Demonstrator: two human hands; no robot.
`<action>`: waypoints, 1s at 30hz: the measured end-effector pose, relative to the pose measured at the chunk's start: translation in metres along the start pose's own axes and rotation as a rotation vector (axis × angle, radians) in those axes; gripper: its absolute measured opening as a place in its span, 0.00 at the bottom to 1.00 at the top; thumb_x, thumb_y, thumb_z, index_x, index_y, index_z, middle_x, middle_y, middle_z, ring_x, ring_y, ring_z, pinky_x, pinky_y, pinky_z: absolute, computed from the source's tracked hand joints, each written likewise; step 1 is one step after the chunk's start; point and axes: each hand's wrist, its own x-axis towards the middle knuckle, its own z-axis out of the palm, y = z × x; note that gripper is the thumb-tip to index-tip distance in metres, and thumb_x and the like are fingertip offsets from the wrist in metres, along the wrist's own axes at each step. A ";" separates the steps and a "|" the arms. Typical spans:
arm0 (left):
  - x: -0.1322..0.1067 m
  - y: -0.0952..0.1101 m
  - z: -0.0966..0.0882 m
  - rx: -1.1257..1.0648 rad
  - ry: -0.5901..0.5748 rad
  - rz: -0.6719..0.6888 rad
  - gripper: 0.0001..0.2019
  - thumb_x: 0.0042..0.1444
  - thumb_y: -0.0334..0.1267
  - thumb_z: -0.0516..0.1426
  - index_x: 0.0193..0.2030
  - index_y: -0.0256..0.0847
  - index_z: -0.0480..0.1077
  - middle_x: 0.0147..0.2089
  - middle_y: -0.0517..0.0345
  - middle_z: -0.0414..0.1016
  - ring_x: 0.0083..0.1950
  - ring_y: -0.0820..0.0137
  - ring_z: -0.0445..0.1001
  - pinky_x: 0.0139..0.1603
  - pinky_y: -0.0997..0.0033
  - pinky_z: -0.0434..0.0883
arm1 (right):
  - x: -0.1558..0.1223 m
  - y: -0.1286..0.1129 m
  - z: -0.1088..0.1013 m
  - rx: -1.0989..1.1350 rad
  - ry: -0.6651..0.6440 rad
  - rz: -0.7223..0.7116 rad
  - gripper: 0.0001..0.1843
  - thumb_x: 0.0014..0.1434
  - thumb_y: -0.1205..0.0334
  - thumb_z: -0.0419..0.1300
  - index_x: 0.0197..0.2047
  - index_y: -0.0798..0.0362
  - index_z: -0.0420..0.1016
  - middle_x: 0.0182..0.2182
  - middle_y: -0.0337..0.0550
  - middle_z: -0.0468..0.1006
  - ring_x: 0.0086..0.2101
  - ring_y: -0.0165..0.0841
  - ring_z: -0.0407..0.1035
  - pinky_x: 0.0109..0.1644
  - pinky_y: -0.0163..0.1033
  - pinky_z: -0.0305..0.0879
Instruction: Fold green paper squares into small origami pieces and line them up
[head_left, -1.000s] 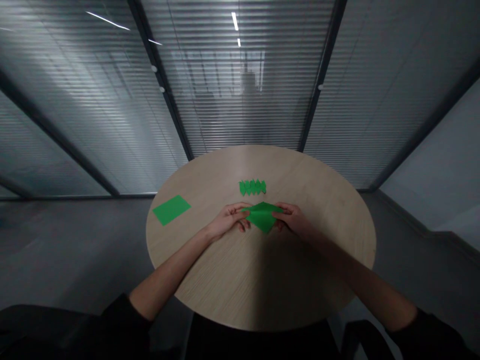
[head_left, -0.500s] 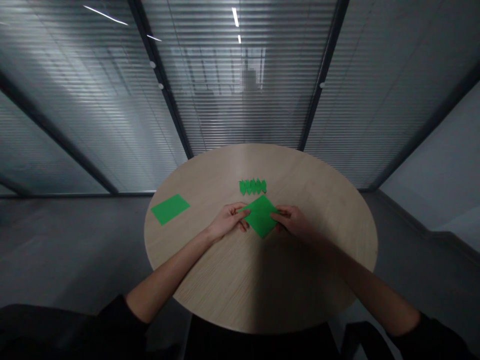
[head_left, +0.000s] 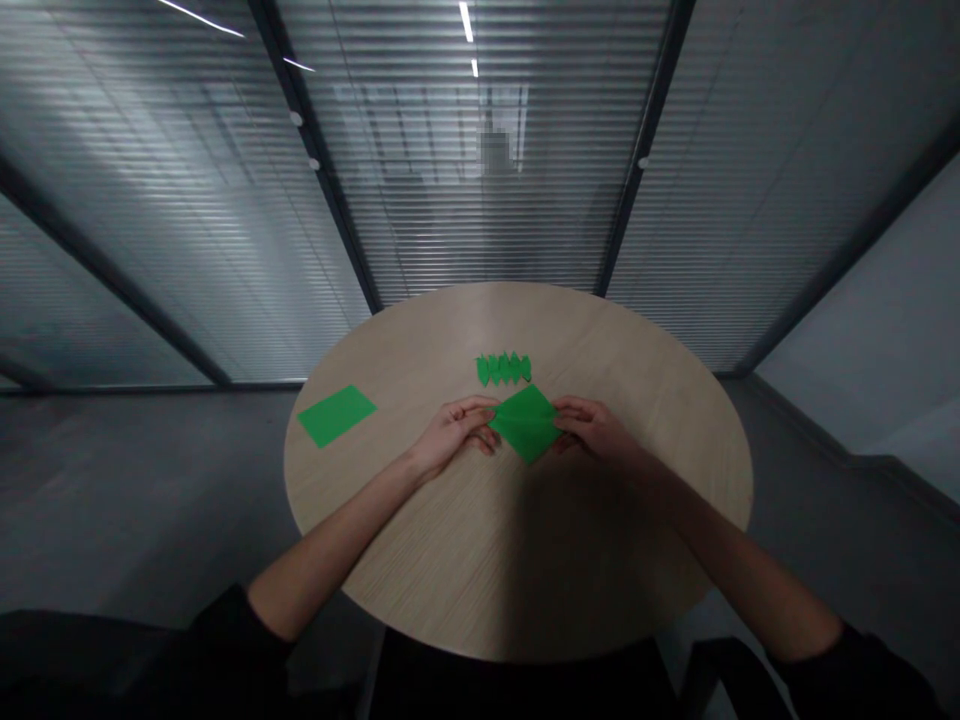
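A green paper square [head_left: 527, 422] lies diamond-wise near the middle of the round wooden table [head_left: 517, 560], with a crease showing across it. My left hand [head_left: 456, 432] pinches its left corner with curled fingers. My right hand [head_left: 596, 428] pinches its right corner the same way. Just beyond the paper sits a row of several small folded green pieces [head_left: 504, 369].
A flat green sheet [head_left: 336, 415] lies near the table's left edge. Glass walls with blinds [head_left: 480, 150] stand behind the table. The dark floor [head_left: 135, 480] surrounds it.
The green paper, seen partly folded a second ago, opened out flat and now shows a crease across it. Both hands stayed at its side corners.
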 end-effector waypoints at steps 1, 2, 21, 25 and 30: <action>0.000 0.000 0.000 -0.002 0.000 0.003 0.16 0.59 0.42 0.66 0.49 0.34 0.76 0.29 0.55 0.81 0.26 0.71 0.79 0.28 0.74 0.75 | -0.001 0.000 0.001 0.000 0.002 -0.001 0.18 0.51 0.53 0.70 0.43 0.51 0.79 0.37 0.45 0.85 0.30 0.34 0.78 0.34 0.39 0.76; 0.000 0.000 0.001 -0.003 -0.002 0.006 0.15 0.59 0.42 0.66 0.49 0.34 0.76 0.29 0.55 0.81 0.27 0.71 0.79 0.28 0.74 0.75 | -0.002 0.000 0.003 -0.001 0.004 -0.007 0.18 0.50 0.54 0.71 0.44 0.50 0.80 0.39 0.45 0.85 0.32 0.34 0.79 0.35 0.39 0.76; 0.001 -0.003 0.003 0.077 0.028 0.018 0.15 0.57 0.44 0.70 0.42 0.33 0.78 0.28 0.54 0.82 0.26 0.71 0.79 0.27 0.75 0.74 | -0.009 -0.007 0.009 -0.138 0.056 -0.029 0.20 0.54 0.45 0.70 0.39 0.55 0.80 0.25 0.38 0.76 0.20 0.27 0.64 0.23 0.34 0.60; 0.001 -0.004 0.004 0.059 0.041 0.022 0.17 0.54 0.45 0.71 0.42 0.34 0.78 0.30 0.54 0.83 0.28 0.71 0.80 0.27 0.75 0.75 | -0.014 -0.004 0.004 -0.095 0.054 -0.002 0.20 0.52 0.44 0.71 0.35 0.54 0.78 0.24 0.38 0.75 0.20 0.27 0.66 0.24 0.34 0.61; 0.000 -0.003 0.006 0.022 0.019 0.013 0.18 0.55 0.45 0.70 0.46 0.34 0.78 0.36 0.51 0.85 0.32 0.69 0.83 0.29 0.74 0.77 | -0.023 0.003 -0.003 -0.011 0.079 0.023 0.22 0.50 0.46 0.72 0.42 0.52 0.80 0.24 0.37 0.77 0.23 0.31 0.71 0.28 0.37 0.68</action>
